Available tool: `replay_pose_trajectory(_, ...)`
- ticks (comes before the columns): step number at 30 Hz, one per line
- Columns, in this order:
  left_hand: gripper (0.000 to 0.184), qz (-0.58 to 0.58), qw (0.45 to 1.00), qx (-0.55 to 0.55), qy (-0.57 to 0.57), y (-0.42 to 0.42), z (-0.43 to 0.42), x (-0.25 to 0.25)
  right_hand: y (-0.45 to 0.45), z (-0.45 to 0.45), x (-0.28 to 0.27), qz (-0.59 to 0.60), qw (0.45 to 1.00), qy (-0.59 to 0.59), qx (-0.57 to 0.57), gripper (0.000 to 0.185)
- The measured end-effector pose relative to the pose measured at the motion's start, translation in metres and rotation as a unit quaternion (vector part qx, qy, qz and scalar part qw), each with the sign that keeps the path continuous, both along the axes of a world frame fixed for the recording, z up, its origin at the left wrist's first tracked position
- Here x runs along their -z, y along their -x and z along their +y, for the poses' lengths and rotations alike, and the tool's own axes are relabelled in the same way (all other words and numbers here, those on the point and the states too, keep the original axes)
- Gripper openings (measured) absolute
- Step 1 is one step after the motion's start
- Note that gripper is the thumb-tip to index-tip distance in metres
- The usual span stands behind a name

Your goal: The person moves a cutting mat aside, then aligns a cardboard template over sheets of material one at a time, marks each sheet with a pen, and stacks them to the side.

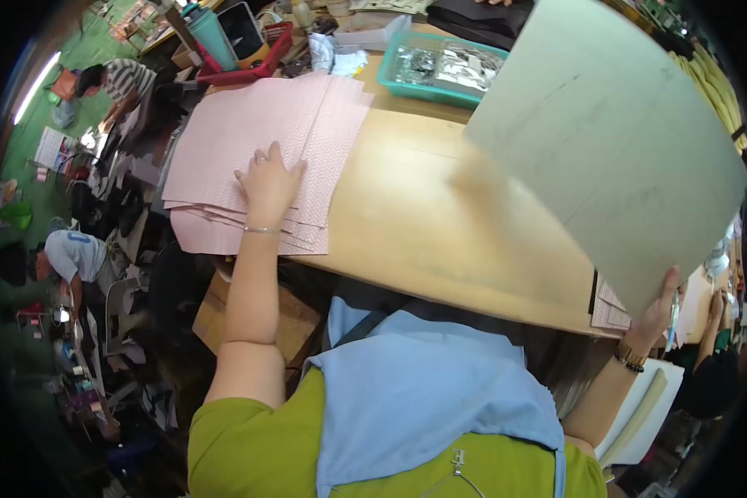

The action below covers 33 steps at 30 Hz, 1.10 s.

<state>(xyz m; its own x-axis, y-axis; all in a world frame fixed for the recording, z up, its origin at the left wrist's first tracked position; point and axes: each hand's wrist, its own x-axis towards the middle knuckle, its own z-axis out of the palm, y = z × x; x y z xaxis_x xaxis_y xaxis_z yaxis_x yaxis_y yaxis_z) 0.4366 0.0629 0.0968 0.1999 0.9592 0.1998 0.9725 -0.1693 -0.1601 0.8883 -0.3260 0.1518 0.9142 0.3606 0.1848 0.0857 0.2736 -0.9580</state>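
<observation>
My left hand [270, 184] rests with spread fingers on a stack of pink sheets with a woven-looking texture [241, 124] at the left of the table. The stack's lower edges are fanned out unevenly. On the right, my right hand [654, 322] grips the lower edge of a large pale grey-green sheet [614, 141], raised and tilted above the table. Faint scratch-like marks show on its face. A slim pen-like object [673, 317] also shows at my right hand. More pink textured sheets [609, 311] lie under the raised sheet, mostly hidden.
A teal tray [386, 75] with small metallic-looking pieces stands at the back of the wooden table [407, 207]. Left of it are a red basket [284, 46] and a turquoise tumbler [212, 40]. Co-workers [79, 253] sit at the left; another person's hand [715, 311] shows far right.
</observation>
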Motion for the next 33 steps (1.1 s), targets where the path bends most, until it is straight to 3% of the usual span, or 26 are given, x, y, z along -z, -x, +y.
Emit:
replay_pose_trajectory(4,0.040,-0.025,0.981,-0.043,0.188,-0.016,-0.016,-0.037,-0.049,-0.034,0.019,-0.037,0.997,-0.049,0.047,0.036)
replay_pose_trajectory(5,0.039,-0.112,0.964,0.025,0.241,-0.018,-0.019,-0.033,-0.055,-0.038,0.019,-0.013,0.997,-0.070,0.043,0.037)
replay_pose_trajectory(7,0.041,-0.261,0.894,0.150,0.331,-0.024,-0.033,-0.025,-0.054,-0.036,0.010,0.017,0.992,-0.110,0.052,0.039)
replay_pose_trajectory(10,0.052,-0.420,0.742,0.287,0.437,-0.057,-0.069,-0.022,-0.045,-0.024,-0.004,-0.001,0.986,-0.146,0.083,0.043)
replay_pose_trajectory(12,0.064,-0.194,0.887,0.327,0.261,-0.064,-0.065,-0.005,-0.038,-0.019,-0.016,-0.025,0.982,-0.113,0.150,0.040)
replay_pose_trajectory(13,0.070,-0.072,0.926,0.334,0.158,-0.068,-0.061,0.006,-0.034,-0.018,-0.021,-0.037,0.978,-0.097,0.183,0.038)
replay_pose_trajectory(19,0.086,-0.092,0.910,0.367,0.170,-0.104,-0.061,0.038,-0.057,-0.057,-0.005,-0.060,0.994,-0.034,0.083,0.040)
replay_pose_trajectory(22,0.080,-0.105,0.914,0.359,0.159,-0.128,-0.079,0.034,-0.048,-0.061,0.005,0.014,0.986,0.142,0.082,0.040)
replay_pose_trajectory(25,0.071,-0.190,0.906,0.338,0.169,-0.141,-0.079,0.054,-0.028,-0.039,0.018,0.022,0.993,0.114,-0.002,0.037)
replay_pose_trajectory(28,0.063,-0.439,0.816,0.336,0.171,-0.131,-0.051,0.059,-0.008,-0.023,0.037,0.013,0.971,0.218,-0.094,0.038)
replay_pose_trajectory(30,0.063,-0.307,0.892,0.295,0.154,-0.116,-0.031,0.056,0.004,-0.007,0.063,-0.007,0.954,0.256,-0.158,0.041)
replay_pose_trajectory(31,0.063,-0.238,0.921,0.272,0.144,-0.110,-0.024,0.055,0.019,0.006,0.067,-0.087,0.942,0.289,-0.145,0.044)
replay_pose_trajectory(32,0.063,-0.217,0.924,0.284,0.132,-0.105,-0.022,0.055,0.033,0.020,0.072,-0.166,0.924,0.318,-0.130,0.048)
replay_pose_trajectory(33,0.063,-0.196,0.927,0.297,0.120,-0.102,-0.019,0.056,0.039,0.027,0.083,-0.167,0.930,0.302,-0.129,0.049)
